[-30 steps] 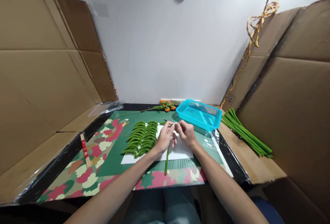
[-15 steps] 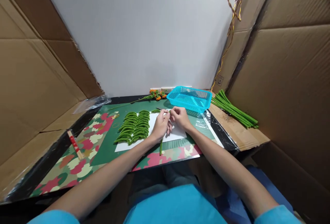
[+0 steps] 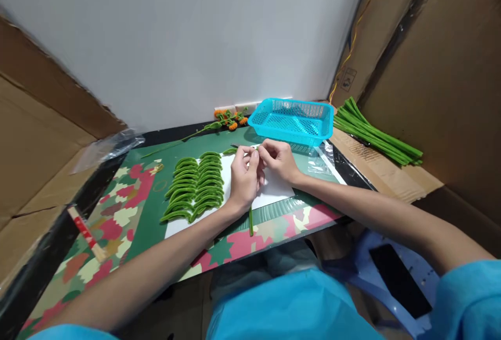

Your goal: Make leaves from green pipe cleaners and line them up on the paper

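Note:
My left hand [image 3: 245, 178] and my right hand [image 3: 281, 162] meet over the white paper [image 3: 274, 194], fingertips pinched together on a small green fuzzy pipe cleaner [image 3: 257, 148]. Most of that piece is hidden by my fingers. Below my left hand, a straight length of green pipe cleaner [image 3: 251, 222] sticks out toward the front edge. Left of the hands, bent pipe cleaner pieces [image 3: 195, 186] lie in two columns on the paper and green mat. Just beyond my left fingers are another bent green piece [image 3: 229, 151] and a dark pointed thing [image 3: 235, 145].
A blue perforated basket [image 3: 291, 136] stands behind my right hand. To its right lies a bundle of green pipe cleaners [image 3: 379, 133] on cardboard. An orange-flowered stem [image 3: 230, 119] rests along the back. A red-wrapped stick [image 3: 86, 233] lies at left, and cardboard walls flank the table.
The view has tilted down and come closer, showing a dark flat object on a blue stool at lower right. Both hands stay pinched together in nearly the same place over the paper.

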{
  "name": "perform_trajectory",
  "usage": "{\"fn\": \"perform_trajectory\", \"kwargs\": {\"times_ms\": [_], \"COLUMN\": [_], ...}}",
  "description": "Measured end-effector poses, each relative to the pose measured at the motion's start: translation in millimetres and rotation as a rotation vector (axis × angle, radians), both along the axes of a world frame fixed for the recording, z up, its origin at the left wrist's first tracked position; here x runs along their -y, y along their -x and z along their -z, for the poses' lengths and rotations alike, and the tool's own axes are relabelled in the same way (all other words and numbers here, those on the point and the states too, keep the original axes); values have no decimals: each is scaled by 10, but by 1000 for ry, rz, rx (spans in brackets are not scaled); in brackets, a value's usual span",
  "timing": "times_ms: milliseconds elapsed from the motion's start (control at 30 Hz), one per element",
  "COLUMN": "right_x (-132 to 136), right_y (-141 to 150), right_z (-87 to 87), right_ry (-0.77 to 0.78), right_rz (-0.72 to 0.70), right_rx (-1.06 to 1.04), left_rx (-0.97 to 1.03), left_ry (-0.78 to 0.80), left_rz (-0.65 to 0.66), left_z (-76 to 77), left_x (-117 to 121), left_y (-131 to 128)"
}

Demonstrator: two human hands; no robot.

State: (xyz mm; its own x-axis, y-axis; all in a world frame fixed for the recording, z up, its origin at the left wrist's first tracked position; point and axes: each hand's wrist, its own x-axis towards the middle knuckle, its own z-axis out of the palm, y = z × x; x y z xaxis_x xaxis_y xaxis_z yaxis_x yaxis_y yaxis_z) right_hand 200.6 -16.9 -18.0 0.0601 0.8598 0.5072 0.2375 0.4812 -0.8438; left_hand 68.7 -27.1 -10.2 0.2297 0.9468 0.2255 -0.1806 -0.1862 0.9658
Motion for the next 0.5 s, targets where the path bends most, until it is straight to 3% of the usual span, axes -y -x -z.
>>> {"fn": "perform_trajectory", "kwargs": {"times_ms": [133, 500], "right_x": [24, 144], "right_y": [1, -7], "right_z": [-14, -2], "right_ry": [-13, -264], "right_rz": [6, -135], "right_rx": [5, 107], "left_rx": [49, 65], "left_ry": [30, 153], "left_rz": [-7, 16], "left_z": [5, -56], "left_x": [-8, 197], "left_y": [-1, 143]}}
